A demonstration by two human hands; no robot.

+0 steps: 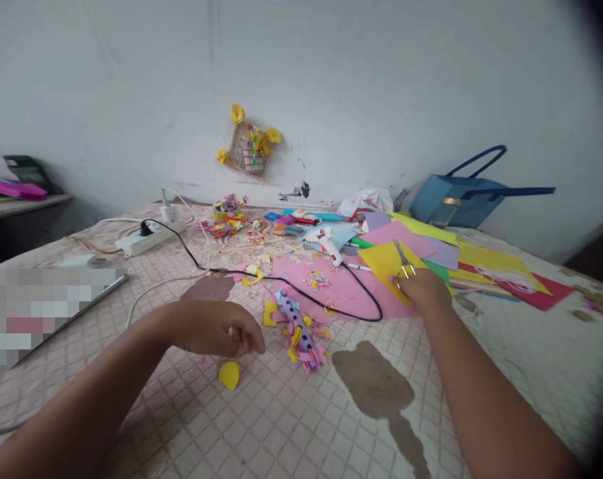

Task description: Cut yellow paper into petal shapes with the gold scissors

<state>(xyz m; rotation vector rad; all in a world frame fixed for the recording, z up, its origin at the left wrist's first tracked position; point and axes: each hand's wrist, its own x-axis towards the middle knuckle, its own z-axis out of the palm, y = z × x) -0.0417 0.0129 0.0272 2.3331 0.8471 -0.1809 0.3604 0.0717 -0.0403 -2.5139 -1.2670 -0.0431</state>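
Observation:
My right hand (423, 291) holds a pair of scissors (403, 258) by the handles, blades pointing up and away over a yellow sheet (381, 266). My left hand (226, 330) hovers over the table with its fingers curled inward; whether anything small is between them is hidden. Just right of it lies a purple paper piece (298, 326) with black dots, pink strips and yellow bits. A yellow rounded cutout (229, 376) rests on the table below my left hand.
A white glue gun (325, 243) with a black cable lies on a pink sheet (348, 293) scattered with scraps. Coloured sheets (505, 263) and a blue bag (461, 199) are at right. A power strip (151, 238) and laptop-like object (46, 313) are at left.

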